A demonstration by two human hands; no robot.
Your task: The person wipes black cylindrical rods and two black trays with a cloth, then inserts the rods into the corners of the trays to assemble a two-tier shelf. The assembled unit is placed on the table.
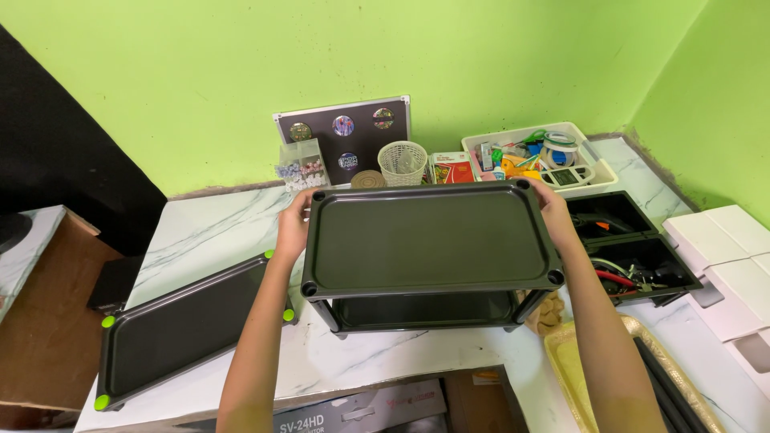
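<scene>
Black shelf tray (429, 238), one of three in view, is gripped at its far corners: the left hand (293, 221) wraps the far-left corner and the right hand (553, 213) the far-right, fingers (305, 198) curled shut over the rim. It sits atop a second black tray (425, 311) directly beneath the fingers, joined by short corner posts, the pair standing on the white marbled bench (224, 232). Nearer than the fingers, at the bench's front edge, lie a dark cardboard box (361, 413) with pale lettering and, to the right, one yellow tray with a gilt rim (577, 365). Left of the left-hand fingers rests the third black tray (188, 329), with green caps at its corners. Right of the right-hand fingers sit two black bins (634, 256) of cables and tools, then white boxes (730, 256). Beyond the fingers stand one clear container of small beads (301, 167), one white mesh basket (403, 162), a red-and-yellow packet (452, 169), one white tub of mixed stationery (539, 156) and a dark rectangular board bearing four round badges (343, 132), leaning on the lime-green wall (200, 72).
</scene>
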